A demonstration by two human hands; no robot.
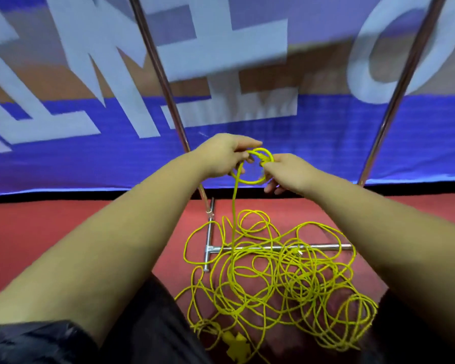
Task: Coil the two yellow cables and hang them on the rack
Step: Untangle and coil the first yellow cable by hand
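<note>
A tangled heap of yellow cable (pixel 281 282) lies on the red floor between my legs, spread over the base bars of the metal rack (pixel 273 248). One strand rises from the heap to a small yellow loop (pixel 252 182) held up at chest height. My left hand (pixel 222 155) grips the loop's left side with curled fingers. My right hand (pixel 286 170) pinches the loop's right side, where the cable crosses itself. I cannot tell the two cables apart in the heap.
The rack's two shiny uprights (pixel 158 67) (pixel 402 82) slant up on either side of my hands. Behind them hangs a blue banner (pixel 63 158) with big white letters. A yellow scrap (pixel 237 346) lies near the bottom edge.
</note>
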